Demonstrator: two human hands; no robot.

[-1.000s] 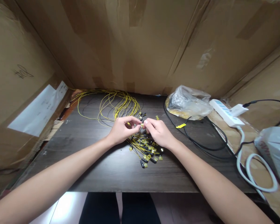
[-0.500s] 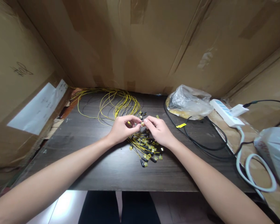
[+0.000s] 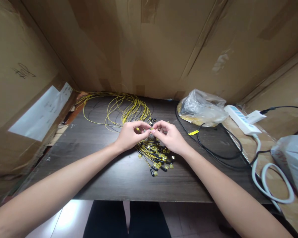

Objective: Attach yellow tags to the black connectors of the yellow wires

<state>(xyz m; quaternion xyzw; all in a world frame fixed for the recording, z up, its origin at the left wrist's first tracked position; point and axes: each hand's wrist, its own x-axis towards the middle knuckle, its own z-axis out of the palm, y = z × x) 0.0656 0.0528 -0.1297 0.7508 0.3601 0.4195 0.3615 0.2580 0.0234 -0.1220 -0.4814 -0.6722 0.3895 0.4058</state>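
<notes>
My left hand (image 3: 129,136) pinches a small cable connector (image 3: 151,129) with a yellow cap between thumb and forefinger. From the other side, the thumb and forefinger of my right hand (image 3: 171,138) close on the cap end; the fingertips of both hands nearly meet and hide most of it. Below and between the hands lies a bundle of black connectors with clear yellow caps (image 3: 157,164), on thin yellow cables. Behind my left hand, the yellow cables (image 3: 136,110) run in loose loops to the back left.
A clear plastic bag (image 3: 201,107) with yellowish contents lies at the back right. Beside it are a black cable (image 3: 211,153) with a yellow tag (image 3: 193,132), and a white power strip (image 3: 242,119). Cardboard walls (image 3: 129,46) enclose the dark tabletop (image 3: 101,185).
My right fingers have shifted their hold at the connector, with the forefinger more bent and the thumb lower. My left hand has stayed almost in place. The view has moved slightly.
</notes>
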